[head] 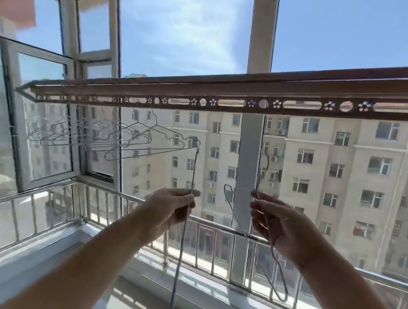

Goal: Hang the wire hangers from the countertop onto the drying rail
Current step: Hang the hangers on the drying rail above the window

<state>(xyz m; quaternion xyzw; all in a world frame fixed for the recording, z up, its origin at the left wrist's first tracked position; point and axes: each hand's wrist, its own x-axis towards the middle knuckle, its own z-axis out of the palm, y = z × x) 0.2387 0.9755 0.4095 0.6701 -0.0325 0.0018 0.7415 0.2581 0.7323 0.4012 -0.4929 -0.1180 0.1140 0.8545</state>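
Note:
A brown drying rail (229,99) with punched holes runs across the view at head height. Several wire hangers (129,139) hang from its left part. My left hand (172,206) pinches a thin grey wire hanger (178,265), seen edge-on, whose top reaches up near the hanging ones. My right hand (274,222) grips a second wire hanger (255,250) by its neck, its hook pointing up toward the rail and its body hanging below my palm. Both hands are below the rail, about a hand's width apart.
A window (38,116) stands open at the left behind the hanging hangers. A metal railing (213,251) lines the glass below my hands. A white window post (260,47) rises behind the rail. Apartment blocks (334,173) fill the view outside.

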